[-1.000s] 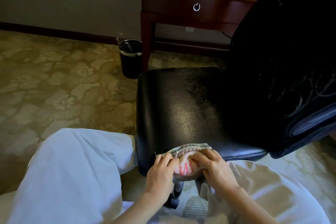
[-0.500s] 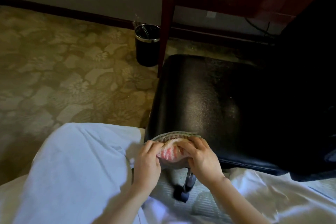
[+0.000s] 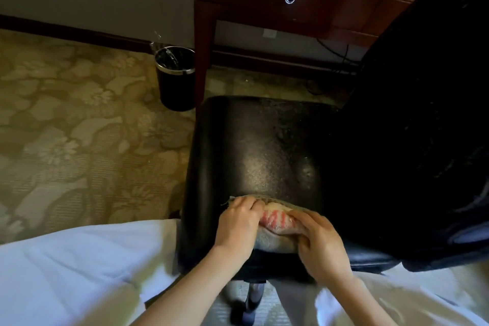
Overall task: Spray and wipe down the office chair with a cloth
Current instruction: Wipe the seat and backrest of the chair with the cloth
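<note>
The black office chair stands in front of me, its leather seat speckled with fine droplets and its dark backrest rising at the right. A folded cloth, beige with pink stripes, lies on the seat's near edge. My left hand grips the cloth's left end with curled fingers. My right hand holds its right end, fingers curled over the fold. Both hands press the cloth onto the seat. No spray bottle is in view.
A dark wooden desk with a ring-pull drawer stands behind the chair. A black waste bin sits on the patterned carpet by the desk leg. My white-clad knees flank the chair's base and caster. Cables run under the desk.
The view has tilted down and closer to the seat. Both hands with the cloth have moved from the front lip up onto the seat surface.
</note>
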Demonstrator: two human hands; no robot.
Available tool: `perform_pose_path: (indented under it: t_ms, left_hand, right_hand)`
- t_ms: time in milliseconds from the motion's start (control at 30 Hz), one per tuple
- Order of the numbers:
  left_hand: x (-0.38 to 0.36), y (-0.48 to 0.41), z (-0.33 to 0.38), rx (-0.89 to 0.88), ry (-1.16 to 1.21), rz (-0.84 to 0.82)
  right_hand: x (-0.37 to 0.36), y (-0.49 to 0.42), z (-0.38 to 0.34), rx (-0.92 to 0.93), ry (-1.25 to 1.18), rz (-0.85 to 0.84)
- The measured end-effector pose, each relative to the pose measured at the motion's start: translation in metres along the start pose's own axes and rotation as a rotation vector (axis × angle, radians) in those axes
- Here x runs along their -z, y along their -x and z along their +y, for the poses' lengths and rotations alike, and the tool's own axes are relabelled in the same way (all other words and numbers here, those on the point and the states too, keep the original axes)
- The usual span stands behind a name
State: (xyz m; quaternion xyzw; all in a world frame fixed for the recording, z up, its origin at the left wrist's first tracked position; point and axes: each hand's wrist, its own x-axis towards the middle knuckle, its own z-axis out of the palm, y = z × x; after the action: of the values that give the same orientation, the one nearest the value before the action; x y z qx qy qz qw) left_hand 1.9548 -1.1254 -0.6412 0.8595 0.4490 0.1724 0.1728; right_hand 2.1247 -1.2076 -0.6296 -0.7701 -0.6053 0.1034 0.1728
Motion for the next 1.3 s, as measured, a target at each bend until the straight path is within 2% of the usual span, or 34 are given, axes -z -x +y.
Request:
perform_pose_path:
  t_ms: [167, 567, 767, 1033, 1300]
  left_hand:
    - [-0.009, -0.061, -0.010, -0.014, -0.119, -0.076]
    - [-0.017, -0.305, -0.067, 0.036, -0.366, 0.068]
    - [-0.028, -0.383, -0.080, 0.065, -0.411, 0.052]
    - [-0.015, -0.362, -0.072, 0.047, -0.434, 0.003]
    - [-0.012, -0.270, -0.041, 0.045, -0.283, -0.126]
  right_hand:
    - [-0.002, -0.066, 0.016, 0.039, 0.030, 0.038]
    - [-0.016, -0.324, 0.041, 0.025, 0.120, 0.098]
    - [-0.010, -0.398, 0.043, -0.045, 0.113, 0.076]
    - [0.001, -0.372, 0.034, -0.077, 0.132, -0.026]
    - [0.021, -0.250, 0.021, -0.083, 0.047, -0.108]
